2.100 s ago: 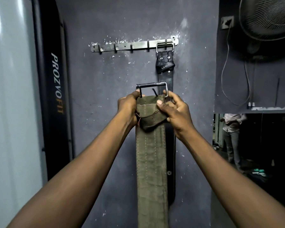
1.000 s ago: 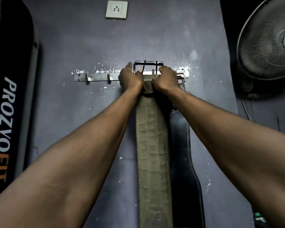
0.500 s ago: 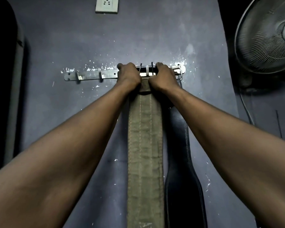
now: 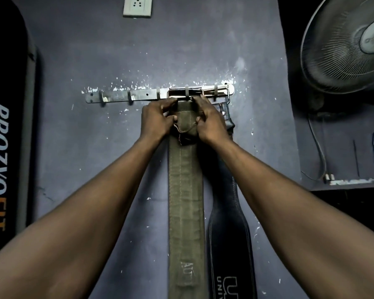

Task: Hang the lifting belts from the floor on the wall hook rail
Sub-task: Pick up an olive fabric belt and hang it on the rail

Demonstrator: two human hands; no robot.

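A metal hook rail [image 4: 121, 96] is fixed to the grey wall. An olive canvas lifting belt [image 4: 186, 201] hangs straight down, its metal buckle [image 4: 181, 93] over a hook on the rail's right half. My left hand [image 4: 157, 120] and my right hand [image 4: 209, 121] pinch the belt's folded top just under the buckle, one on each side. A black leather belt [image 4: 229, 229] hangs beside it on the right, its buckle on the rail's rightmost hook, partly hidden by my right forearm.
A black punching bag [image 4: 7, 134] with white lettering stands at the left. A wall fan [image 4: 350, 42] with a dangling cable is at the upper right. A white socket [image 4: 137, 6] sits above the rail. Several hooks on the rail's left half are bare.
The olive belt was lifted from chest height up to the rail and its buckle came down over a hook. My hands have slid down from the buckle to the folded end.
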